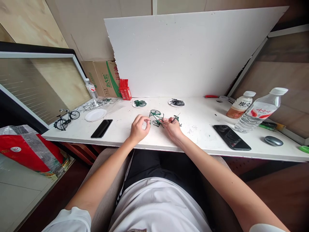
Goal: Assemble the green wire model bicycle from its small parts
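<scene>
White tabletop (200, 111), green model bicycle (155, 112) at centre

Green bicycle lies partly assembled between both hands. Right hand (172, 126) pinches a thin green part, slim dark stick (176, 117) across fingers. Left hand (140, 127) curled, thumb near index; can't tell if gripping. Behind: white plates (170, 102) of parts. Far left: black bicycle (67, 120).

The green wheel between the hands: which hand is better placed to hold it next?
Probably the left hand: it is close to the wheel and seems free. The right hand looks occupied, with a thin rod in its grip.
</scene>
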Available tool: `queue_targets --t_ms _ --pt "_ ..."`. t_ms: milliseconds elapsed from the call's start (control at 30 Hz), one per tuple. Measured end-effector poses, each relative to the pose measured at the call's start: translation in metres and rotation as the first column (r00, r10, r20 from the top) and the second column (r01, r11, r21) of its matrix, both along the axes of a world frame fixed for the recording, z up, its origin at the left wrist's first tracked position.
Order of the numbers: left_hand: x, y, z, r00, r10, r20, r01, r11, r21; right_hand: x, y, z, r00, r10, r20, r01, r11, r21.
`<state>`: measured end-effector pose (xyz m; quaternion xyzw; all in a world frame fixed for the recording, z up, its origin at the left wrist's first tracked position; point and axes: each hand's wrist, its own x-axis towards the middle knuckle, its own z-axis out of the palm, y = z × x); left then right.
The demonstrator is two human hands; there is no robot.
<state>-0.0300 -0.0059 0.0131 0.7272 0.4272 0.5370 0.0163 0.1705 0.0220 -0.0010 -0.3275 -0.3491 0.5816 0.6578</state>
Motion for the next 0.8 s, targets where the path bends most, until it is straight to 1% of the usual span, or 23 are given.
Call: queue_targets --t_ms 33,67,100,133,167,200,233,267,333,467,567,633,733,800 --pt "0.002 0.0 0.0 0.997 -0.053 0.059 0.061 0.989 -0.134 0.0 0.0 0.0 1.0 -0.024 0.011 0.024 1.0 0.015" --pt "0.005 0.0 0.0 0.985 -0.097 0.143 0.134 0.951 -0.279 0.001 0.0 0.0 0.999 -0.042 0.023 0.041 0.999 0.028" --pt "0.009 0.0 0.0 0.963 -0.134 0.233 0.222 0.886 -0.408 0.001 0.0 0.001 0.998 -0.049 0.033 0.048 0.998 0.036" --pt "0.012 0.0 -0.001 0.934 -0.175 0.312 0.32 0.801 -0.506 0.0 -0.001 0.001 0.998 -0.048 0.044 0.046 0.998 0.046" --pt "0.016 0.0 -0.001 0.899 -0.215 0.381 0.41 0.719 -0.561 0.0 -0.001 0.001 0.998 -0.042 0.053 0.039 0.998 0.057" --pt "0.019 0.0 0.0 0.864 -0.237 0.443 0.479 0.657 -0.583 0.0 -0.002 0.001 0.997 -0.037 0.06 0.033 0.997 0.067" --pt "0.021 0.0 0.0 0.832 -0.255 0.493 0.534 0.612 -0.583 -0.001 -0.003 0.001 0.997 -0.034 0.069 0.029 0.997 0.076" --pt "0.023 0.0 0.0 0.802 -0.268 0.533 0.575 0.586 -0.571 -0.002 -0.003 0.002 0.996 -0.035 0.081 0.028 0.996 0.084" --pt "0.025 0.0 0.001 0.754 -0.272 0.597 0.63 0.557 -0.541 -0.003 -0.005 0.001 0.991 -0.049 0.121 0.038 0.995 0.095" --pt "0.025 0.001 -0.002 0.682 -0.229 0.695 0.693 0.508 -0.512 -0.006 -0.009 0.0 0.968 -0.105 0.227 0.078 0.989 0.127" --pt "0.025 0.002 -0.006 0.657 -0.214 0.723 0.706 0.509 -0.492 -0.007 -0.011 0.0 0.945 -0.147 0.294 0.101 0.981 0.166" --pt "0.026 0.004 -0.009 0.638 -0.206 0.742 0.718 0.508 -0.476 -0.007 -0.011 -0.001 0.935 -0.153 0.32 0.096 0.978 0.185" --pt "0.025 0.006 -0.012 0.597 -0.178 0.782 0.739 0.502 -0.45 -0.005 -0.01 -0.002 0.938 -0.141 0.318 0.085 0.979 0.184" --pt "0.025 0.008 -0.014 0.571 -0.147 0.808 0.744 0.509 -0.432 -0.004 -0.009 -0.001 0.931 -0.169 0.322 0.111 0.975 0.192"
